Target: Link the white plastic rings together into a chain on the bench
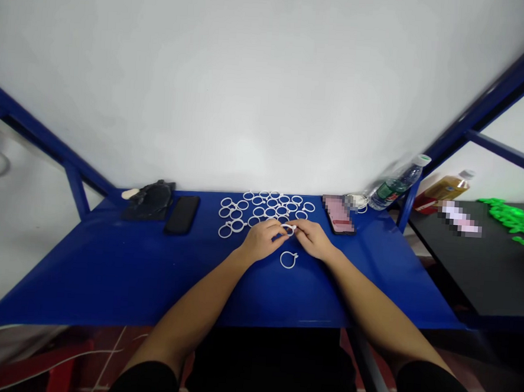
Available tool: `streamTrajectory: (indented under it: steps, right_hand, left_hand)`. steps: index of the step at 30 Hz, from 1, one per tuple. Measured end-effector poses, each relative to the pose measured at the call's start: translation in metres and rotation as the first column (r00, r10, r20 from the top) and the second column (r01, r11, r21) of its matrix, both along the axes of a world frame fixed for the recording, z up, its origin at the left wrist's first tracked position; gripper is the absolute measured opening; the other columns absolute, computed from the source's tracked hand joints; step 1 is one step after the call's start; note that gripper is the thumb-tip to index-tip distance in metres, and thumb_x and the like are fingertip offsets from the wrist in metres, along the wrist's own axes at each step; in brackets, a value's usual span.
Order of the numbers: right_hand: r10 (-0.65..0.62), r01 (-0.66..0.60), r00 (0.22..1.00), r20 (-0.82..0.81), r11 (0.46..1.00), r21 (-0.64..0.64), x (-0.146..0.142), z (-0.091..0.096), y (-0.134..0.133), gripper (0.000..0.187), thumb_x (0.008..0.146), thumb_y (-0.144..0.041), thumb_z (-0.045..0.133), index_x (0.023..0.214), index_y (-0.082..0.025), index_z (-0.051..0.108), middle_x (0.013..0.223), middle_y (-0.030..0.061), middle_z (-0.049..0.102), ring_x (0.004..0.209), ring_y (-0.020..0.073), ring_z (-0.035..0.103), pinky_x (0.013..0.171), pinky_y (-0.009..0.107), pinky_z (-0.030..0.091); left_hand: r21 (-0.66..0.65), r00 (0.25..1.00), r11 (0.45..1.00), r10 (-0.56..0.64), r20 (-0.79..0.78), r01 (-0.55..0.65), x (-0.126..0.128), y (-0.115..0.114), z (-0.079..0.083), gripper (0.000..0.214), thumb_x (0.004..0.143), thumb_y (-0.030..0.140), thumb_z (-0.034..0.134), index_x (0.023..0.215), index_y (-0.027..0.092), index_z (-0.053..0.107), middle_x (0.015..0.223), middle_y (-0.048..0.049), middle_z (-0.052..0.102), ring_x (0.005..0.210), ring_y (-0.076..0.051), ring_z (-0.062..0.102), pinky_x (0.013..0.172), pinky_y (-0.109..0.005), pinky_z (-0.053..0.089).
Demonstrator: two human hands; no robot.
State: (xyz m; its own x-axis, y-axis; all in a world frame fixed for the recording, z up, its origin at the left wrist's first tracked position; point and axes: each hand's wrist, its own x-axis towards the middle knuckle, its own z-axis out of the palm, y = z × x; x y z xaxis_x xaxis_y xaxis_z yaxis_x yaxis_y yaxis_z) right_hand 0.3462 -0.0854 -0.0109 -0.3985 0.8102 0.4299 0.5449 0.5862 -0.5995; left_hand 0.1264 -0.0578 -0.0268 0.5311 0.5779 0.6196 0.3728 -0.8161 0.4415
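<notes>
One white ring (294, 227) between the fingers, one lying apart, many in a cluster

Both hands are close together over the blue tabletop (119, 270): the left hand (263, 241) pinches the ring's left side, and the right hand (315, 239) grips it near its small tab. This ring seems to be mid-handling; whether its tab is fastened is too small to tell.

Nearer the body, a lone ring (295, 256) lies flat, its forked tab pointing right. It looks untouched for now.

Beyond the hands, by the wall, a loose cluster of similar rings (276, 209) spreads out, some overlapping or touching. Whether these are finished or waiting cannot be told. So one piece appears under way, with the state of the others unclear.
</notes>
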Motion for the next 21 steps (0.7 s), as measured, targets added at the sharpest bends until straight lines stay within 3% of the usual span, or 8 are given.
streamTrajectory:
  steps: [11,17,21]
  right_hand:
    - [0.048,-0.047,0.999,0.016,0.998,-0.052,0.0003,0.0037,-0.0013,0.022,0.103,-0.028,0.046,0.102,-0.021,0.067,0.091,0.0054,0.074,0.08,0.0198,0.068,0.075,0.031,0.051]
    - [0.024,-0.023,0.999,0.028,0.999,-0.033,0.0012,0.0009,0.0019,0.019,0.091,-0.018,0.048,0.086,-0.021,0.067,0.078,0.0032,0.07,0.071,0.0187,0.064,0.069,0.03,0.047]
    - [0.039,-0.039,0.999,0.001,0.999,-0.02,0.0028,-0.0038,0.005,0.023,0.085,-0.013,0.046,0.082,-0.021,0.067,0.077,0.0031,0.07,0.069,0.0182,0.064,0.068,0.029,0.048]
  left_hand:
    - [0.047,0.999,0.998,-0.046,-0.03,0.047,-0.0002,0.0013,-0.0022,0.015,0.098,0.033,0.069,0.091,0.02,0.074,0.088,-0.0016,0.072,0.075,-0.013,0.066,0.07,-0.025,0.052]
    - [0.079,0.99,0.993,-0.075,-0.12,0.085,0.0003,0.0021,-0.005,0.016,0.099,0.03,0.067,0.089,0.021,0.076,0.087,-0.0012,0.074,0.078,-0.014,0.068,0.07,-0.026,0.051]
    - [0.072,0.98,0.991,-0.096,-0.174,0.11,0.0002,0.0001,-0.0055,0.013,0.099,0.027,0.066,0.099,0.023,0.079,0.095,-0.0011,0.076,0.083,-0.015,0.071,0.072,-0.027,0.053]
